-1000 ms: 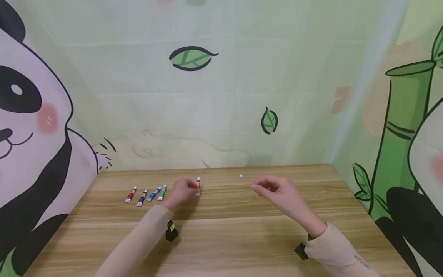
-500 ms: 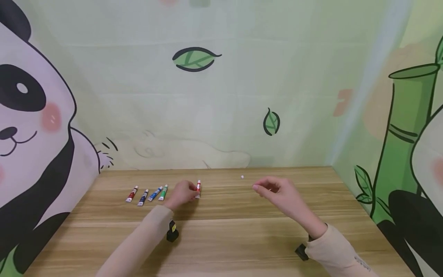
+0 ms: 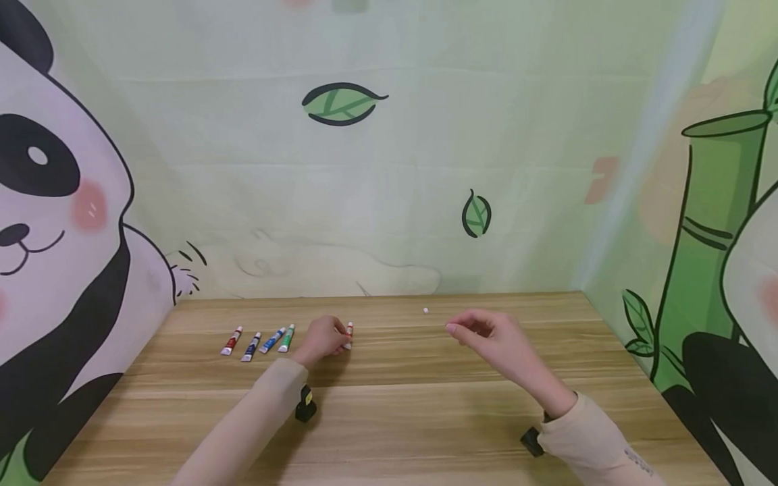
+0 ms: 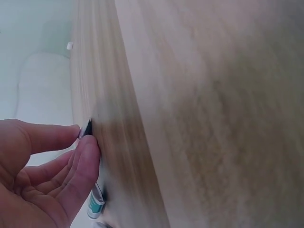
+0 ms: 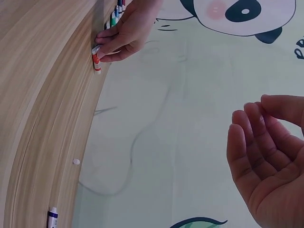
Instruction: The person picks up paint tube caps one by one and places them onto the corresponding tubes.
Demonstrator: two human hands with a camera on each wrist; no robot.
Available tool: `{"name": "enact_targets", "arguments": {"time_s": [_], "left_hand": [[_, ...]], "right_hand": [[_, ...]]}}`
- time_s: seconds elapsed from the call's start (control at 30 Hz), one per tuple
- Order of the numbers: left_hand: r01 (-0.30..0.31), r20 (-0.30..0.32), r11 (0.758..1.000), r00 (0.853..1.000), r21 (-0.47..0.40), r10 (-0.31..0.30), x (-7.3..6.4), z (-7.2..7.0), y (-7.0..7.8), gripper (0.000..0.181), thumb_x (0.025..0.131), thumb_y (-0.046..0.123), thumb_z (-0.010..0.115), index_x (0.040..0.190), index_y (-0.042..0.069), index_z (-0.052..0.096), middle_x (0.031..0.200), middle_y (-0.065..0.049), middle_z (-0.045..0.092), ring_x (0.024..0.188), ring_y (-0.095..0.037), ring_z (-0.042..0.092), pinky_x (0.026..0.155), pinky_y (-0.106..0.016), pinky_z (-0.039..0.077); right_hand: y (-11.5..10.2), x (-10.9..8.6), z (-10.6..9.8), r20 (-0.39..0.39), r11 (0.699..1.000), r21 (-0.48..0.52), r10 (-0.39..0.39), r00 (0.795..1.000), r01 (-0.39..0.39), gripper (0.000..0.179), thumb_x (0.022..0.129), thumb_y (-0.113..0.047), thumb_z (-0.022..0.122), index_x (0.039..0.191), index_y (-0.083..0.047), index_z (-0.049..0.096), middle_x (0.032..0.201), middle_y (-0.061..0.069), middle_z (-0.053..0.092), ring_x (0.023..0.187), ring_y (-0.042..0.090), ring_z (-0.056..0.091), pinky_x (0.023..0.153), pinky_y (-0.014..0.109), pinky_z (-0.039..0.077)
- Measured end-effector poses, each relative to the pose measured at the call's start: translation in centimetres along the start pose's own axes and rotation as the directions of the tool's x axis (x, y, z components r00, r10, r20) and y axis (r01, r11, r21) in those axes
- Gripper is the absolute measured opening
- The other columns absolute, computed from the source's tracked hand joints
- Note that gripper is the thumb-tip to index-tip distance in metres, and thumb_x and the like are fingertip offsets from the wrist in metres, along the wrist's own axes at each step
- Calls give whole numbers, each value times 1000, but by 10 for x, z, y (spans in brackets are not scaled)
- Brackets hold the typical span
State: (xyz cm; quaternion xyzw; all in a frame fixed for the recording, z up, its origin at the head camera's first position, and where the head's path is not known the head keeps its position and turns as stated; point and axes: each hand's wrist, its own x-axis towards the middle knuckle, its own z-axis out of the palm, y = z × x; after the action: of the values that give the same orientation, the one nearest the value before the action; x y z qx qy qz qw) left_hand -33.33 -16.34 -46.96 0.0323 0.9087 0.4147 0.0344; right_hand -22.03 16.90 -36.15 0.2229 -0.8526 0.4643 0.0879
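Note:
Between thumb and index finger, my left hand (image 3: 322, 339) pinches the flat end of a red-and-white paint tube (image 3: 349, 329). In the right wrist view that tube (image 5: 97, 61) is at the tabletop, its white cap pointing away from the fingers. My right hand (image 3: 489, 336) hovers above the table at the right. Its fingers bend loosely with the thumb near the index fingertip, and nothing shows between them. Left of my left hand lie a dark red tube (image 3: 231, 341), a dark blue tube (image 3: 251, 347), a blue tube (image 3: 272, 340) and a green tube (image 3: 287, 338).
A small white piece (image 3: 425, 311), perhaps a cap, lies near the back edge of the wooden table (image 3: 389, 418). Another tube with a purple band (image 5: 52, 218) shows low in the right wrist view. A printed panda cloth (image 3: 395, 169) hangs right behind the table.
My left hand has lowered the red-and-white tube slightly and drawn it nearer, so less of it shows past the fingers. The right hand has stayed almost still.

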Motion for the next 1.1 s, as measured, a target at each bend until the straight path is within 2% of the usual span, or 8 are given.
{"name": "enact_targets", "arguments": {"time_s": [0.27,0.7,1.0,1.1], "left_hand": [[6,2,999,1000,40,-6,-1,-1,3,7,92,0,69,93,-6,67,75,-10,68,58,-12,59,52,-21,48],[35,-2,998,999,47,-35,-3,1,5,8,92,0,68,94,-8,68,77,-11,69,59,-12,60,53,-21,51],[26,-2,999,1000,47,-26,-2,1,2,8,92,0,68,94,-8,68,77,-11,69,59,-12,61,53,-21,51],[18,-2,999,1000,50,-18,-4,-3,3,8,91,0,65,95,-7,68,78,-10,68,62,-15,62,55,-24,52]], "right_hand": [[0,0,-3,-3,1000,-6,-3,1000,3,17,96,-25,71,102,-10,76,83,-2,69,75,20,62,61,27,50],[1,-1,-7,4,1000,-14,12,1000,-12,19,97,-25,70,105,-9,76,86,-1,70,78,21,64,64,28,51],[4,-1,-9,-8,1000,-11,-2,1000,2,15,97,-21,70,103,-9,75,85,-1,70,76,16,63,63,28,52],[5,-1,-10,-15,1000,-15,-5,1000,5,14,97,-20,70,103,-9,76,84,-1,70,76,19,63,62,27,51]]}}
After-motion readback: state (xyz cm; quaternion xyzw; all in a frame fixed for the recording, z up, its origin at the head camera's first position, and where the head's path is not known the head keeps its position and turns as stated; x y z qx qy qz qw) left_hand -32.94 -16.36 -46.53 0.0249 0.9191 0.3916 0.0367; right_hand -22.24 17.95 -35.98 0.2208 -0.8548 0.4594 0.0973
